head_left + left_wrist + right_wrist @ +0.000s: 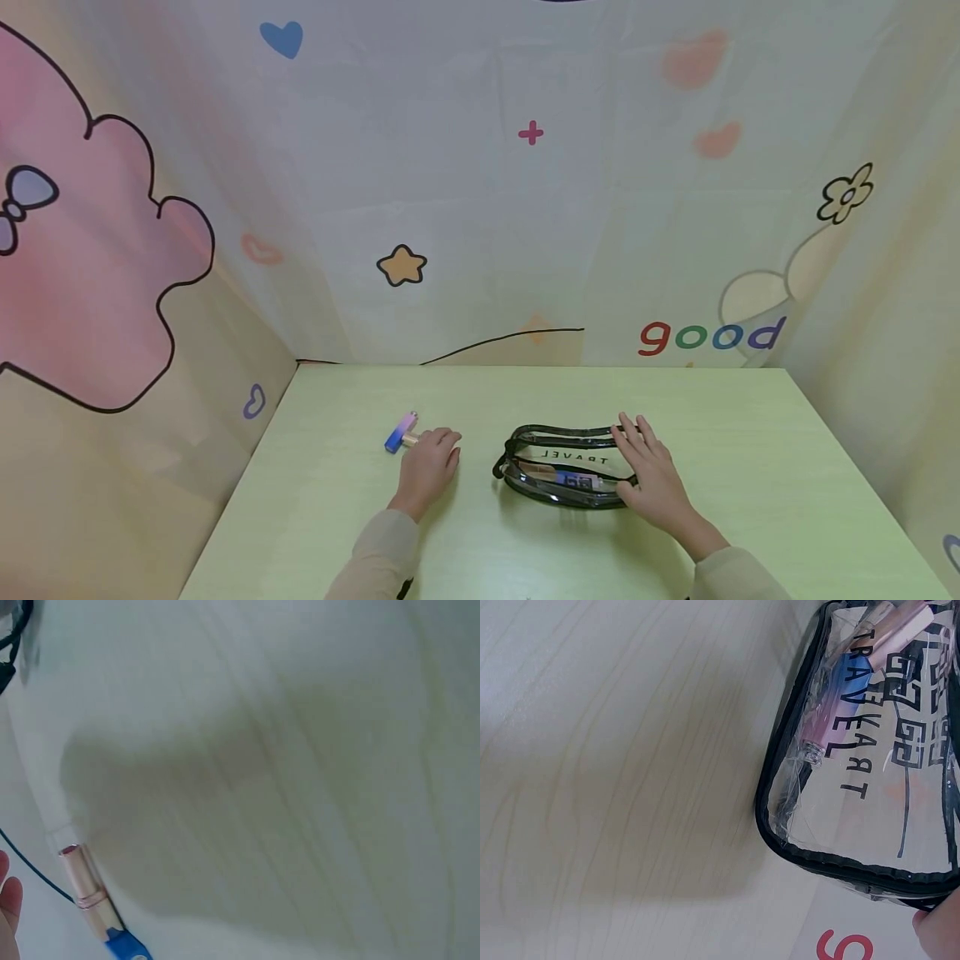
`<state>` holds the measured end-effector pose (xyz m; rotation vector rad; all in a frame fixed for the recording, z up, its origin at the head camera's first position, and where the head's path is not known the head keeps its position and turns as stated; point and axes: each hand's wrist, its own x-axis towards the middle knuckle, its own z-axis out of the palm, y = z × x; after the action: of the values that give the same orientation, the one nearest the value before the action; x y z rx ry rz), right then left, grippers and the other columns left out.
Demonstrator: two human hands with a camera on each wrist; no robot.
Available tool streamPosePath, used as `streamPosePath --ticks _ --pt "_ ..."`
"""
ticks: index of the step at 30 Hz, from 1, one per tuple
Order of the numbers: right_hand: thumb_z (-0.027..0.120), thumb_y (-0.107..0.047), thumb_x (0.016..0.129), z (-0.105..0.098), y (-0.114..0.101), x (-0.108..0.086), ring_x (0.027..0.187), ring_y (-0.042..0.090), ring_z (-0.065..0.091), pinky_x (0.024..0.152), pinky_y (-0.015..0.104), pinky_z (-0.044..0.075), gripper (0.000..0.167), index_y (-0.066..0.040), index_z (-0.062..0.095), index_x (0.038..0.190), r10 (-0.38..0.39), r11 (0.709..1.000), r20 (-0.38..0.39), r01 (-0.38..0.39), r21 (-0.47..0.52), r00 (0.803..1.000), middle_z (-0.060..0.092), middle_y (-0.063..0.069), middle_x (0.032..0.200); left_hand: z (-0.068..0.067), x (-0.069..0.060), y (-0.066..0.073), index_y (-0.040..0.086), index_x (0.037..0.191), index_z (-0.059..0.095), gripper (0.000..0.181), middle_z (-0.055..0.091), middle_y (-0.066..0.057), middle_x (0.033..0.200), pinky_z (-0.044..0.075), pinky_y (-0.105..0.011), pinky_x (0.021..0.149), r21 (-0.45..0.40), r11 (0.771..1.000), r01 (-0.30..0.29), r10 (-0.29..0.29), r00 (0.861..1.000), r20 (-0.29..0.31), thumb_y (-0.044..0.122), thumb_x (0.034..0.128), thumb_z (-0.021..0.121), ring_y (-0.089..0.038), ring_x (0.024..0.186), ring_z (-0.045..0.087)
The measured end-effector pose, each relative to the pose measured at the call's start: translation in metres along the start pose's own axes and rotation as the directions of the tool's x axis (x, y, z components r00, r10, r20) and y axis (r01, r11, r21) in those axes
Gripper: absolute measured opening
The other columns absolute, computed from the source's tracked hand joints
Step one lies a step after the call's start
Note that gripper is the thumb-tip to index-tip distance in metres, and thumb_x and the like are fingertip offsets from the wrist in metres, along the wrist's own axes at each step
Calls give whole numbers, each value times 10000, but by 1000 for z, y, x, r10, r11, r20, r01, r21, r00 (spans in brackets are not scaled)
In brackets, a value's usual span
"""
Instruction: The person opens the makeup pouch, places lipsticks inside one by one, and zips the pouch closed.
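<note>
A clear zip pouch [577,500] with black trim and TRAVEL lettering rests on the table, seen also as a clear pouch [870,817] in the right wrist view. Inside lies a cosmetic tube with a pink-to-blue part [840,697]. At the pouch's right end, my right hand [656,483] touches its trim with spread, fairly straight fingers. My left hand [429,471] lies to the left, fingers loosely bent, beside a pink-and-blue piece [401,433]. A gold-pink tube [84,879] meets that piece at an angle; whether they are joined, I cannot tell.
The pale green table [480,558] meets a printed curtain [465,183] at its far edge. More curtain hangs along both sides.
</note>
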<state>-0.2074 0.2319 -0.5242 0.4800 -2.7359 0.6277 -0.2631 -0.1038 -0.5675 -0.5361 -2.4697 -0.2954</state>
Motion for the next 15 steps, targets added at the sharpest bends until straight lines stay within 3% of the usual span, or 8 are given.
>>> streamPosePath --ticks 4,10,15 --pt "544 -99 677 0 0 0 1371 267 37 959 608 177 684 8 364 1328 5 1000 5 -5 1 1000 255 155 1436 7 -6 -6 141 956 653 206 611 -7 985 469 -279 524 16 997 69 -69 997 33 204 760 657 -170 822 581" --pt "535 -94 677 -1 -2 -1 1373 251 36 951 612 186 678 16 366 1324 -3 1000 -1 3 0 1000 263 162 1431 13 -13 -10 112 975 653 225 606 -65 1038 494 -332 609 16 989 147 -148 986 80 200 769 640 -214 897 585" --pt "525 -97 676 -2 -3 -1 1364 281 75 951 611 195 674 18 370 1322 -2 1000 -8 2 1 1000 272 172 1424 15 -17 -11 114 1025 637 255 591 -82 1090 500 -367 641 21 978 210 -211 966 149 211 790 620 -238 951 585"
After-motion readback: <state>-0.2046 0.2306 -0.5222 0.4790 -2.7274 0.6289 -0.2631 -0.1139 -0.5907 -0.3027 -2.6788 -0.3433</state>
